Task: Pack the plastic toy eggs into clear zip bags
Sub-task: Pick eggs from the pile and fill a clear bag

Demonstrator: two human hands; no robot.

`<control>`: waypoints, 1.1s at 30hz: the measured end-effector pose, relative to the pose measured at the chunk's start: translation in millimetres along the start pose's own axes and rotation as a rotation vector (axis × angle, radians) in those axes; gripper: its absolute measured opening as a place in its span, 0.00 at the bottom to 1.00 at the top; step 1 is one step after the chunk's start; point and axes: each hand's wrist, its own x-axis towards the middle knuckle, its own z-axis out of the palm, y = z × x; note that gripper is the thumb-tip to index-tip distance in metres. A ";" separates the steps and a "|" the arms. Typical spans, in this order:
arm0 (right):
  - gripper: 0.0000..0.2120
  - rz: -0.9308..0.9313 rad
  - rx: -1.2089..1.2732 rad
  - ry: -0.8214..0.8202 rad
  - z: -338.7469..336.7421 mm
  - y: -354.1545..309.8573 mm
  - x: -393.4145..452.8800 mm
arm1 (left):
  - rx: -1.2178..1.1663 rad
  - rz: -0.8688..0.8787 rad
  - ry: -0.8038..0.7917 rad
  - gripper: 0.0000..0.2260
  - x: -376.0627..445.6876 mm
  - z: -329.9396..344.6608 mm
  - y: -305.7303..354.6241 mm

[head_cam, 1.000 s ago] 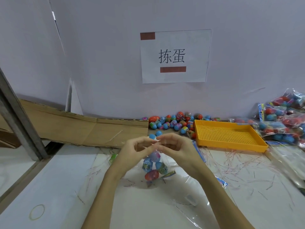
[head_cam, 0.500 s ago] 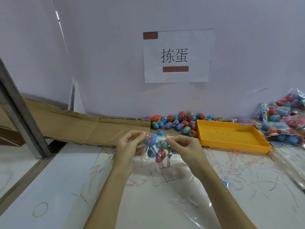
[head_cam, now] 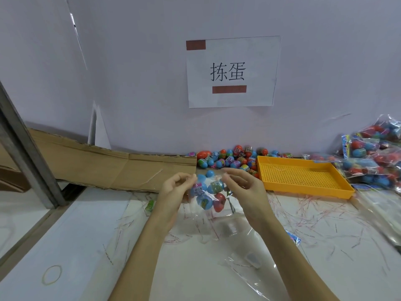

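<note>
A clear zip bag (head_cam: 208, 195) holding several blue and red toy eggs hangs above the white table between my hands. My left hand (head_cam: 176, 187) pinches the bag's top left edge. At the top right edge, my right hand (head_cam: 244, 189) pinches it with thumb and forefinger, the other fingers curled loosely. A heap of loose toy eggs (head_cam: 230, 159) lies against the back wall behind the bag.
An orange perforated tray (head_cam: 303, 178) stands at right of the hands. Filled bags of eggs (head_cam: 373, 155) pile up at the far right. Flat cardboard (head_cam: 104, 168) lies at back left. Empty clear bags (head_cam: 249, 253) and thin red strips litter the table. A rubber band (head_cam: 52, 274) lies front left.
The bag with eggs rose off the table and my hands moved apart along its top edge. The view shifted slightly.
</note>
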 end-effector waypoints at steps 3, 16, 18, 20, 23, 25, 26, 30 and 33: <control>0.11 0.166 0.118 -0.073 -2.5 -2.9 0.0 | -0.155 -0.027 0.093 0.07 2.4 -1.7 -1.1; 0.06 0.176 -0.054 -0.380 -16.0 -4.9 -0.9 | 0.294 0.178 -0.053 0.10 -4.9 1.9 4.5; 0.06 0.141 -0.102 -0.381 -15.6 -6.8 -1.5 | 0.248 0.194 -0.120 0.04 -5.5 -0.3 4.6; 0.10 0.050 -0.083 -0.282 -12.1 -5.7 -1.1 | 0.206 0.175 -0.117 0.05 -4.5 -1.6 4.3; 0.14 0.043 0.070 -0.071 -8.4 -7.2 0.8 | 0.077 0.116 0.036 0.03 -0.7 0.3 1.1; 0.24 0.146 0.101 -0.152 -5.9 -8.1 -1.1 | -0.022 0.090 0.160 0.02 2.0 0.4 -1.9; 0.27 0.198 0.079 -0.202 -5.1 -7.8 -1.9 | -0.056 0.087 0.204 0.03 3.6 -0.2 -3.3; 0.28 0.302 0.174 -0.231 0.4 -8.8 -2.4 | -0.073 0.060 0.242 0.04 5.6 -3.1 -5.8; 0.26 0.288 0.163 -0.211 4.2 -12.3 -2.8 | -0.053 -0.005 0.222 0.03 5.5 -2.0 -5.2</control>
